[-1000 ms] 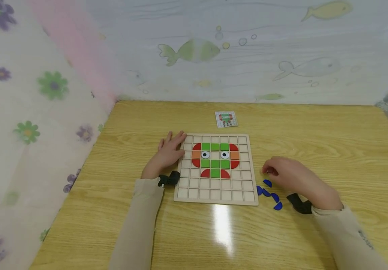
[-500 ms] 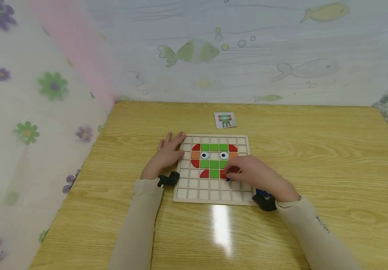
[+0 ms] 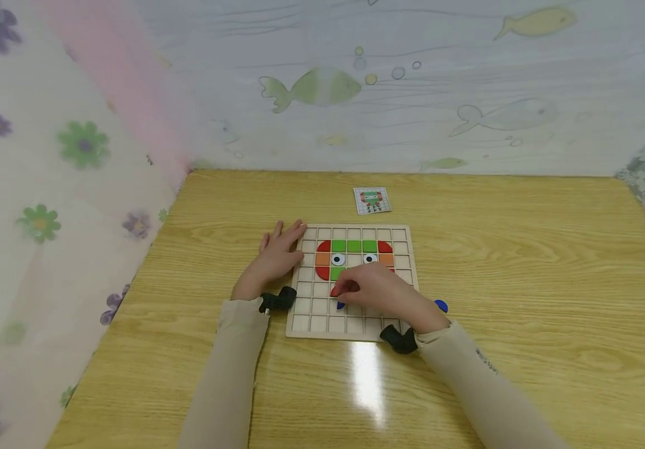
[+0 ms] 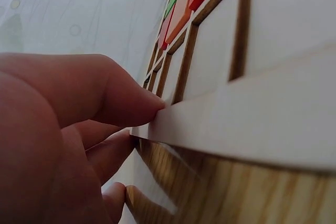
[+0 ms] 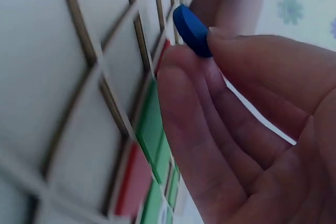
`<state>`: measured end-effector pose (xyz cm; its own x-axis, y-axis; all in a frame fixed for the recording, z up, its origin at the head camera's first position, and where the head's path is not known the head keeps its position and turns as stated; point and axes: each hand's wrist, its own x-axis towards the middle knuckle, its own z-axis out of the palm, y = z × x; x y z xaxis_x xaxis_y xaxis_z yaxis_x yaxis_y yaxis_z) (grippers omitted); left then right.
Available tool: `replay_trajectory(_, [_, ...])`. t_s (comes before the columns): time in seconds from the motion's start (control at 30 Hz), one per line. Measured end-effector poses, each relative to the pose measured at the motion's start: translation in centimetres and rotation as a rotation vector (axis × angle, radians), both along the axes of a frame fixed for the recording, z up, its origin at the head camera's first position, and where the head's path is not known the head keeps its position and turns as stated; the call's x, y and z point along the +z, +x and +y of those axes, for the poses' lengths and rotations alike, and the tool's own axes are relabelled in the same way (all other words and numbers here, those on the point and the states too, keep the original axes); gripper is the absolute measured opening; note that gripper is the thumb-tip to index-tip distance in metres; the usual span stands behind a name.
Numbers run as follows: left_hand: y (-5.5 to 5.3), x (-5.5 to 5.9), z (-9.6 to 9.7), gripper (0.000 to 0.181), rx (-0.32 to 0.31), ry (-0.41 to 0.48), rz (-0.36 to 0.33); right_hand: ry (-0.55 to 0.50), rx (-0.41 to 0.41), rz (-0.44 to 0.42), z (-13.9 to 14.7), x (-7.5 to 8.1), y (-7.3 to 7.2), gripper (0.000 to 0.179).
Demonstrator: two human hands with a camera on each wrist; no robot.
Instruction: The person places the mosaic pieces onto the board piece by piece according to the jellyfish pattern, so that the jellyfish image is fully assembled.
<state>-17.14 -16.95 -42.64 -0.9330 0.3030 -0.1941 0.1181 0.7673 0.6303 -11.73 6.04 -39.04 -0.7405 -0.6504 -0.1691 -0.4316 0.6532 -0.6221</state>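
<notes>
A wooden grid board lies on the table, with red, orange and green tiles and two eye tiles set in it. My right hand is over the board's lower middle, pinching a blue half-round tile between thumb and fingertips. In the right wrist view this tile is tilted and held just off the grid. Part of the tile pattern is hidden beneath that hand. Along the board's left edge rests my left hand, fingers extended; its thumb touches the rim in the left wrist view.
Behind the board lies a small printed card showing a similar tile figure. One blue tile shows on the table to the right; the right forearm covers the area beside it. A fish-patterned wall covering stands at the table's back edge.
My right hand has moved left from the loose blue tiles on the table to over the board, carrying one blue tile. The left hand has stayed at the board's edge.
</notes>
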Motion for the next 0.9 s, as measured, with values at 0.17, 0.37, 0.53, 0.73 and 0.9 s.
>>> replay_trajectory(0.17, [0.0, 0.0, -0.1, 0.06, 0.004, -0.016, -0.001, 0.015, -0.004, 0.025, -0.7, -0.7, 0.4, 0.005])
replay_trajectory(0.37, [0.1, 0.1, 0.0, 0.059, 0.001, -0.013, 0.007, -0.011, -0.01, 0.075, -1.2, -0.9, 0.7, 0.004])
replay_trajectory(0.53, [0.0, 0.1, 0.0, 0.059, -0.006, -0.017, 0.008, 0.003, -0.02, 0.093, -1.4, -0.8, 1.0, 0.004])
replay_trajectory(0.73, [0.0, 0.1, 0.1, 0.059, 0.003, -0.02, 0.002, 0.03, -0.022, 0.15, -1.7, -0.9, 0.9, 0.007])
replay_trajectory(0.9, [0.0, -0.1, 0.0, 0.059, 0.001, -0.017, 0.01, 0.043, -0.041, 0.16, -1.6, -0.9, 0.8, 0.009])
